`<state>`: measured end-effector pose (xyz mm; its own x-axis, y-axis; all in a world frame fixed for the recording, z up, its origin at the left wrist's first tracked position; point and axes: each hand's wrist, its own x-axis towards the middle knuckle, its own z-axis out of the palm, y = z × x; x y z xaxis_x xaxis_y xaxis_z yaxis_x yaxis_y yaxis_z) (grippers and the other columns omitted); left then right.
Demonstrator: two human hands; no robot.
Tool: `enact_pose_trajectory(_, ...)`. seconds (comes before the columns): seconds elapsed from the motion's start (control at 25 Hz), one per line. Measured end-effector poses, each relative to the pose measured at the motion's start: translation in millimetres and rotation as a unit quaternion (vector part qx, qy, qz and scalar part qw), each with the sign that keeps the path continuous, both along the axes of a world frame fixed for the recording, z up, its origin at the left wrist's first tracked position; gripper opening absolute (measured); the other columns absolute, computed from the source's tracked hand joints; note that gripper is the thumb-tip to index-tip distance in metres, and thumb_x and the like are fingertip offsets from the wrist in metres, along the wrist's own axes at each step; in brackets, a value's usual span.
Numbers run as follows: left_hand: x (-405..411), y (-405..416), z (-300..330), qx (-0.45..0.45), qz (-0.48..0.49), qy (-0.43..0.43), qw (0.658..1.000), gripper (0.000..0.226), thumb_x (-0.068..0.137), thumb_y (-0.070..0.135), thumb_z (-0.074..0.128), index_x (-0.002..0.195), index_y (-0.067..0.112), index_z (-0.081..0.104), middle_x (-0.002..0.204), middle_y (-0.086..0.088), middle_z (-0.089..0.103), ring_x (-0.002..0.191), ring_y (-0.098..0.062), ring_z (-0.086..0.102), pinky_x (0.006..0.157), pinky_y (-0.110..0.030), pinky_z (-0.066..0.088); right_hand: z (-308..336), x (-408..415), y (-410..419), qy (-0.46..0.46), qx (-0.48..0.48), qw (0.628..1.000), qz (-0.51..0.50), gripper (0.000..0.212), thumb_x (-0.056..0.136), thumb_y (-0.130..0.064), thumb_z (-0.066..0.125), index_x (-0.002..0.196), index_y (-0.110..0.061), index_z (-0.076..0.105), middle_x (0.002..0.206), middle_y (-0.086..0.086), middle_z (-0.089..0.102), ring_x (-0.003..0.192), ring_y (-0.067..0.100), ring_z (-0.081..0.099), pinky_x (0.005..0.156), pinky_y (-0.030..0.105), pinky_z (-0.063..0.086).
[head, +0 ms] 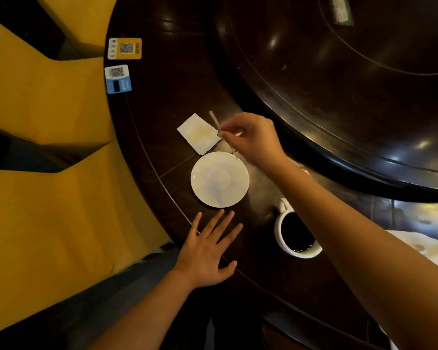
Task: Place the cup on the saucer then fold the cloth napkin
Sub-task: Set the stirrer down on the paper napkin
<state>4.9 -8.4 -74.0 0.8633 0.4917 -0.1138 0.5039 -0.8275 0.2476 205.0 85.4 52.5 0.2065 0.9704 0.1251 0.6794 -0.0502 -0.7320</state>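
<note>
Cup (295, 233), white and filled with dark liquid, stands on the dark wooden table (167, 117) to the right of the saucer (219, 179) and apart from it, partly crossed by the right forearm; its handle points away from the person. Nearest the viewer, the left hand (208, 251) lies palm down at the table's edge, fingers (225, 221) straight and spread wide, holding nothing, their tips just short of the saucer's near rim. The saucer is bare and white. Beyond it, the right hand (253, 140) hovers above the table with thumb and fingertips pinched narrowly on a thin white stick (215, 123), tilted up and away. Just beside that, a small white packet (199, 133) lies flat, near the saucer's far rim. At the right edge a pale cloth napkin (430, 246) lies rumpled. Farther left, two QR-code cards (124, 48) sit at the table's rim.
</note>
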Motion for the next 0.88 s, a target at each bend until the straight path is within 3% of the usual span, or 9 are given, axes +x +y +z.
enact_pose_trajectory(0.16, 0, -1, -3, 0.004, 0.0, -0.008, 1.0, 0.081, 0.077, 0.06, 0.045, 0.148, 0.027, 0.022, 0.156, -0.006, 0.015, 0.144, -0.023, 0.006, 0.109, -0.056, 0.007, -25, -31, 41, -0.153, 0.082, 0.977, 0.127, 0.013, 0.084, -0.014, 0.061, 0.094, -0.011, 0.069, 0.09, 0.006, 0.068, 0.081, 0.02, 0.064, 0.059, 0.031, 0.049)
enact_pose_trajectory(0.32, 0, 0, -4, 0.002, 0.003, -0.013, 1.0, 0.082, 0.078, 0.06, 0.045, 0.148, 0.027, 0.02, 0.157, -0.006, 0.013, 0.144, -0.023, 0.006, 0.109, -0.056, 0.006, -48, -49, 65, -0.331, 0.11, 0.903, 0.251, 0.011, 0.082, -0.01, 0.063, 0.091, -0.006, 0.068, 0.085, 0.012, 0.066, 0.075, 0.029, 0.063, 0.055, 0.032, 0.044)
enact_pose_trajectory(0.44, 0, 0, -4, -0.003, 0.004, -0.018, 1.0, 0.082, 0.078, 0.06, 0.046, 0.148, 0.027, 0.019, 0.157, -0.005, 0.013, 0.144, -0.023, 0.005, 0.109, -0.056, 0.007, -58, -56, 73, -0.408, 0.073, 0.858, 0.303, 0.012, 0.083, -0.008, 0.063, 0.093, -0.004, 0.067, 0.086, 0.014, 0.064, 0.076, 0.029, 0.061, 0.058, 0.032, 0.038)
enact_pose_trajectory(0.56, 0, -1, -4, -0.001, 0.004, -0.022, 1.0, 0.081, 0.079, 0.06, 0.046, 0.148, 0.026, 0.02, 0.157, -0.005, 0.014, 0.144, -0.023, 0.006, 0.109, -0.056, 0.009, -62, -61, 75, -0.442, 0.031, 0.841, 0.311, 0.016, 0.086, -0.008, 0.059, 0.101, -0.005, 0.065, 0.092, 0.015, 0.062, 0.081, 0.028, 0.058, 0.062, 0.031, 0.032)
enact_pose_trajectory(0.72, 0, -1, -4, 0.005, 0.0, -0.017, 1.0, 0.081, 0.079, 0.06, 0.046, 0.148, 0.026, 0.02, 0.157, -0.006, 0.013, 0.144, -0.024, 0.007, 0.109, -0.056, 0.009, -63, -66, 77, -0.457, -0.027, 0.837, 0.299, 0.025, 0.091, -0.009, 0.052, 0.115, -0.005, 0.058, 0.108, 0.015, 0.058, 0.097, 0.028, 0.055, 0.074, 0.034, 0.042)
enact_pose_trajectory(0.8, 1, -1, -5, 0.007, 0.001, -0.012, 1.0, 0.081, 0.079, 0.06, 0.045, 0.148, 0.026, 0.018, 0.157, -0.006, 0.012, 0.144, -0.024, 0.005, 0.109, -0.056, 0.007, -63, -65, 75, -0.453, -0.026, 0.846, 0.281, 0.025, 0.09, -0.007, 0.053, 0.114, -0.004, 0.057, 0.107, 0.016, 0.058, 0.097, 0.029, 0.055, 0.076, 0.036, 0.043)
enact_pose_trajectory(0.88, 1, -1, -5, 0.012, 0.002, -0.002, 1.0, 0.082, 0.079, 0.06, 0.043, 0.148, 0.027, 0.017, 0.157, -0.006, 0.012, 0.144, -0.024, 0.004, 0.11, -0.056, 0.005, -61, -62, 65, -0.428, 0.003, 0.869, 0.249, 0.022, 0.086, -0.005, 0.059, 0.107, -0.002, 0.061, 0.099, 0.017, 0.061, 0.089, 0.031, 0.058, 0.069, 0.038, 0.045)
